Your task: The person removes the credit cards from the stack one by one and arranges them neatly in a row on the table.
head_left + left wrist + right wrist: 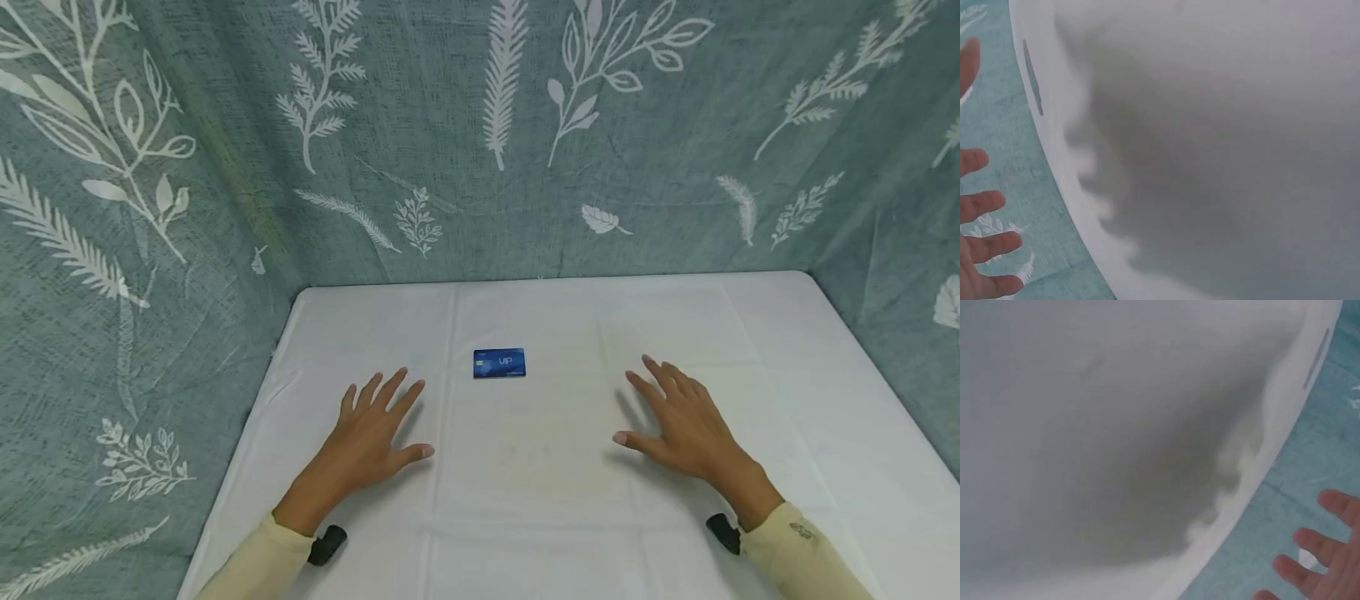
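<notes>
A blue card (499, 363) marked "VIP", with a chip at its left, lies flat on the white-covered table (525, 533). To the card's left and nearer the front, my left hand (375, 437) hovers over the cloth with fingers spread, holding nothing. On the other side my right hand (678, 421) is held likewise, fingers extended and apart from the card. Seen edge-on, the card shows as a thin dark sliver (1033, 78) in the left wrist view, beside my left fingers (988, 247). The right wrist view has my right fingers (1316, 547) at its lower right.
A green curtain (450, 100) with white leaf prints hangs behind the table and along both sides. Small black devices sit at my left wrist (327, 545) and right wrist (723, 533). Soft hand shadows fall on the cloth.
</notes>
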Demonstrator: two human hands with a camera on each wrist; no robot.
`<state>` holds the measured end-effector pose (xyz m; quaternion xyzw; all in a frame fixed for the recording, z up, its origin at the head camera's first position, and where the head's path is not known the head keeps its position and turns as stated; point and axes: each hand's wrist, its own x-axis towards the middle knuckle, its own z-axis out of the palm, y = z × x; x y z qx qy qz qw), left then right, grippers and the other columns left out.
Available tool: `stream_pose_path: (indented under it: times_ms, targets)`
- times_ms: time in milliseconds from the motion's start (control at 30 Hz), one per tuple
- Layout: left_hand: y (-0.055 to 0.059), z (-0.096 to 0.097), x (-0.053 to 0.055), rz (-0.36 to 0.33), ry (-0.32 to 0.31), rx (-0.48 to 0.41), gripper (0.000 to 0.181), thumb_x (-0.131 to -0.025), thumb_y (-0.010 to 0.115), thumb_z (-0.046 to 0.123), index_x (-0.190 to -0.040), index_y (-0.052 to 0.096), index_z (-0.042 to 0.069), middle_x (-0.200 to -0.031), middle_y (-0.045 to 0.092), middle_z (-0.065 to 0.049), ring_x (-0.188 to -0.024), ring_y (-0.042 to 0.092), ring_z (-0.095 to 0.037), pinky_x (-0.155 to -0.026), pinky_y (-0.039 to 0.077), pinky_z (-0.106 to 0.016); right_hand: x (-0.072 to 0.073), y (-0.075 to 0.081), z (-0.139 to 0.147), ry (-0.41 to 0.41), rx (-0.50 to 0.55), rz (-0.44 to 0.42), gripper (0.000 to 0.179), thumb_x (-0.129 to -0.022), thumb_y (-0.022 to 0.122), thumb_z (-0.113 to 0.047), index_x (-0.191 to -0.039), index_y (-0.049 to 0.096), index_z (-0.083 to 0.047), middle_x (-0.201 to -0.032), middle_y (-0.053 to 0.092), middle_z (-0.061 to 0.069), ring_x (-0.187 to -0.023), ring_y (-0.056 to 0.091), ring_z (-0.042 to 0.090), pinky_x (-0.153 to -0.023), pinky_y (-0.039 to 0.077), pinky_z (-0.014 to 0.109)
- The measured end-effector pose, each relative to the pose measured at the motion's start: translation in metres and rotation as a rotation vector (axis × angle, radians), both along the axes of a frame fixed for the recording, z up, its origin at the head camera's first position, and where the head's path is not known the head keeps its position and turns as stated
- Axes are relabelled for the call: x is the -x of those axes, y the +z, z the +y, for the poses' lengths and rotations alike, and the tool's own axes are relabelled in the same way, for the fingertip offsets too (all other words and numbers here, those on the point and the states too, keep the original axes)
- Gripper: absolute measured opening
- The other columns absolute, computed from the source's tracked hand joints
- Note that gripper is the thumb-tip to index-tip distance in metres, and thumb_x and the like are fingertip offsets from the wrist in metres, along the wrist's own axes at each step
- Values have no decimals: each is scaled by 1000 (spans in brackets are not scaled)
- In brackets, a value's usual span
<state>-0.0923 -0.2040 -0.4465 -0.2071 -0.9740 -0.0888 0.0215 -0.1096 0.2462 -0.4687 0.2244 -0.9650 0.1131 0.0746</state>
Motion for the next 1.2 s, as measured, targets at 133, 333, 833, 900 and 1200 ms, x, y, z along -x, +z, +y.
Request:
stream_pose_path:
  times_ms: [133,333,833,900,1200]
  targets:
    - [4,8,6,38,-25,32,87,-81,76,57,-147,49,6,-151,47,-21,-136,43,-48,-106,29,-70,10,3,-13,44,3,2,87,-83,72,-62,-148,48,-9,-155,39,21,-135,44,45,-102,39,62]
    - [9,26,16,35,-41,53,78,-85,73,57,-139,56,3,-135,62,-17,-124,55,-40,-105,36,-61,27,9,-30,78,0,-35,82,-85,71,-59,-146,50,-8,-150,47,17,-127,53,38,-96,47,56]
    - [7,61,57,5,-79,61,47,-91,74,39,-122,69,4,-116,70,-13,-101,65,-31,-83,50,-47,69,22,-84,179,11,-69,57,-92,71,-46,-130,63,-5,-111,71,8,-102,69,26,-77,57,44]
    - [7,65,62,6,-85,52,46,-91,74,38,-121,69,4,-114,70,-12,-99,65,-30,-81,50,-46,75,23,-90,196,6,-84,54,-92,71,-45,-128,65,-5,-109,72,7,-100,69,24,-77,57,42]
    - [2,72,83,-39,-63,25,46,-91,75,36,-123,67,4,-110,69,-11,-97,64,-28,-80,50,-44,98,20,-119,240,-34,-147,50,-89,75,-45,-121,71,-7,-116,71,9,-105,68,24,-82,57,41]
